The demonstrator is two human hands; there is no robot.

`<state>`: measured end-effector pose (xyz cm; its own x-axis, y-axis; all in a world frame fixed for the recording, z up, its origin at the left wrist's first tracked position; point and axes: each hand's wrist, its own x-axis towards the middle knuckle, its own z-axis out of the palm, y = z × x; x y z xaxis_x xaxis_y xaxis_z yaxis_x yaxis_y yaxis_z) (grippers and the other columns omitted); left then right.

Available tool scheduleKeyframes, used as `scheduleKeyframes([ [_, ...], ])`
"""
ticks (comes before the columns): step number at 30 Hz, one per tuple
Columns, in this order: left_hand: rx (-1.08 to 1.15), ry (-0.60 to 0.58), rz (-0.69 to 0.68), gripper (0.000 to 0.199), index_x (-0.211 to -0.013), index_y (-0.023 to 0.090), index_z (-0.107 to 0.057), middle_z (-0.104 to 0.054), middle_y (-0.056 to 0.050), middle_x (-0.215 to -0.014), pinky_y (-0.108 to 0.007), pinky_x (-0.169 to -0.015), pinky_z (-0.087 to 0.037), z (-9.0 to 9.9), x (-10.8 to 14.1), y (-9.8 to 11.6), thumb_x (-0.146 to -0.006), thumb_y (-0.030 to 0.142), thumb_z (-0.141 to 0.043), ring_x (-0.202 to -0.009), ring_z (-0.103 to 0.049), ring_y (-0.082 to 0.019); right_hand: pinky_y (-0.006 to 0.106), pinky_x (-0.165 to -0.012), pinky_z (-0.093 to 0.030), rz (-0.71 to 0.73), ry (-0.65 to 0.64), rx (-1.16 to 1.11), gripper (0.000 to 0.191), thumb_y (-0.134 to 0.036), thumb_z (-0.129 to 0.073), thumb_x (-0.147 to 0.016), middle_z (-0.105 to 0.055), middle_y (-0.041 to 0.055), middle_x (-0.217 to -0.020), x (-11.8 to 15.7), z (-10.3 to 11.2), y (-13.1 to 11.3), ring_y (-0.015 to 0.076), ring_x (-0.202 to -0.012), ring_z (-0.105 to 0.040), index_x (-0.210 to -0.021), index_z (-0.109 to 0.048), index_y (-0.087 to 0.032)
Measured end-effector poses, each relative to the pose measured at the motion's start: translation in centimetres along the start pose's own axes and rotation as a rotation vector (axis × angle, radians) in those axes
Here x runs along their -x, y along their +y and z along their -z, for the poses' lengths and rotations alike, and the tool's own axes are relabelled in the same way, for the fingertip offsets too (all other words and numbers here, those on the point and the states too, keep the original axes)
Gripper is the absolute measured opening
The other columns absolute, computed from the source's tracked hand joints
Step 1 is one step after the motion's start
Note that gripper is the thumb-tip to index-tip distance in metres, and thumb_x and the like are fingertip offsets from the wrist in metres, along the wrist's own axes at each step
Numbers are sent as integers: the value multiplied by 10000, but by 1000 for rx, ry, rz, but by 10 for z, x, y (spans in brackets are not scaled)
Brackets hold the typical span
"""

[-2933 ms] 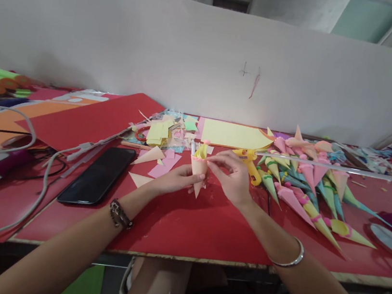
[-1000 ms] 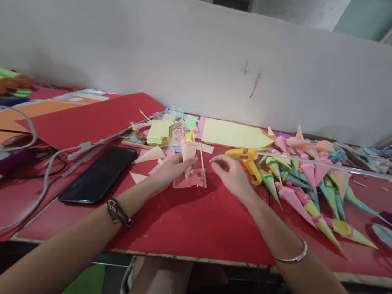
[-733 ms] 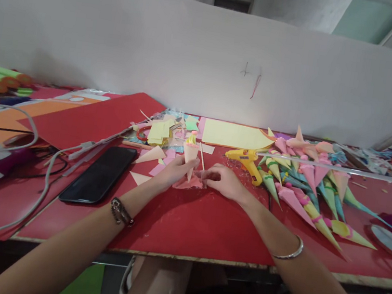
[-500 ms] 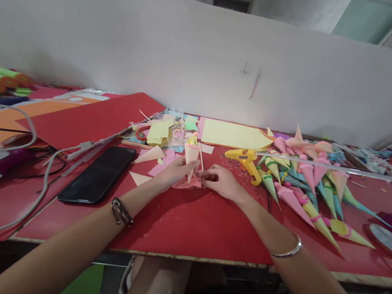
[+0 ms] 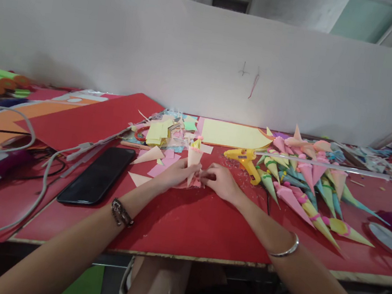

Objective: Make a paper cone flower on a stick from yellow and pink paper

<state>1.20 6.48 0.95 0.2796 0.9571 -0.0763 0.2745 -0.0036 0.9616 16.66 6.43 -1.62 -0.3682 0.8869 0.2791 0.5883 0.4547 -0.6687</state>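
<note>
Near the middle of the red table, my left hand (image 5: 176,173) is closed on a pale pink paper cone (image 5: 193,158), held upright with its tip down. Yellow and pink bits show at the cone's top. My right hand (image 5: 221,181) is beside it with fingers pinched together; what they hold is too small to make out. Crumpled salmon-pink material (image 5: 195,183) lies between and below the hands. A yellow glue gun (image 5: 247,162) rests just beyond my right hand.
Many finished-looking paper cones (image 5: 317,183) are heaped at the right. A black phone (image 5: 97,176) and a white cable (image 5: 45,184) lie at the left. Paper scraps (image 5: 157,132) and a pale yellow sheet (image 5: 232,134) are at the back, before a white partition (image 5: 123,39).
The cone has shifted slightly to the right and stands a little differently in my left hand. My right fingers have moved slightly near it. The thin stick beside the cone no longer shows.
</note>
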Motion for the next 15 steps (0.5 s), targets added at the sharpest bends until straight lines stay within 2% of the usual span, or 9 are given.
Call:
scheduleKeyframes([
  [3,4,-83,-9,233,-599,144,-538,-556,17,-511,-204,-503,-353,1,-1,-2,-755,305,-474,-467,-485,-84,257,-671,-403,-10,11,-63,100,-160,-580,-710,-580,22,-724,-1,2,1,122,-670,-540,-699,-678,-176],
  [6,-4,-114,-49,274,-551,148,-520,-527,16,-450,-205,-503,-364,1,-2,-5,-755,326,-479,-465,-492,-94,260,-678,-412,-14,41,-167,135,-162,-540,-723,-619,26,-708,-2,4,2,132,-676,-565,-660,-659,-166],
  [9,42,-140,-45,277,-550,144,-516,-545,-1,-469,-215,-537,-396,1,-3,-7,-741,343,-495,-514,-534,-114,253,-635,-418,-53,154,-274,123,-206,-535,-720,-631,21,-675,-3,6,1,134,-643,-565,-666,-634,-157],
  [12,108,-142,-18,244,-619,139,-535,-587,-5,-561,-215,-534,-408,1,-2,-5,-717,361,-517,-515,-541,-106,236,-577,-416,-85,273,-382,167,-275,-512,-737,-606,6,-635,-4,8,-2,118,-582,-538,-689,-618,-156],
  [15,109,-108,-93,269,-629,141,-533,-585,2,-587,-206,-511,-401,2,0,-4,-698,400,-530,-511,-525,-96,228,-546,-414,-87,284,-466,219,-307,-472,-762,-601,1,-632,-3,9,-5,105,-547,-522,-742,-630,-157],
])
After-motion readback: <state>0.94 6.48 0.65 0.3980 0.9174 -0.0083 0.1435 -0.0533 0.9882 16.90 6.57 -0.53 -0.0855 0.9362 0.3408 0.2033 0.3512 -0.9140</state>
